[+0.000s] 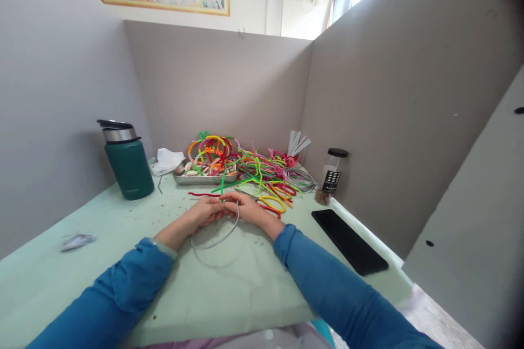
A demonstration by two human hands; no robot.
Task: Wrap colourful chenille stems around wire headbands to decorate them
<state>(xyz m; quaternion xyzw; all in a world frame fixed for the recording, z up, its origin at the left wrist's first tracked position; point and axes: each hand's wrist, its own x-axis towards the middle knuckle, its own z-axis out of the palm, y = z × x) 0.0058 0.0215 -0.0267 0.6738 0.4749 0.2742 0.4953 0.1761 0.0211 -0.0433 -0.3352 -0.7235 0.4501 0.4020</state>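
Note:
My left hand [207, 211] and my right hand [244, 208] meet over the middle of the table, fingers closed and pinching close together. Between the fingertips stands a green pipe cleaner [222, 184], its upper end sticking up. A thin grey headband hoop [219, 242] curves down from my hands toward me, one end by the right fingers and the other under the left hand. The fingers hide where the pipe cleaner and the hoop meet. Just beyond my right hand lie scissors with yellow handle loops [273, 204], partly covered.
Behind my hands are a metal tray [204, 179] with finished colourful headbands, a heap of pipe cleaners [262, 166] and grey hoops [300, 179]. A green bottle [129, 166] and white tissue [167, 161] stand left. A jar [329, 177] and black phone [347, 240] are right. Grey partitions enclose the table.

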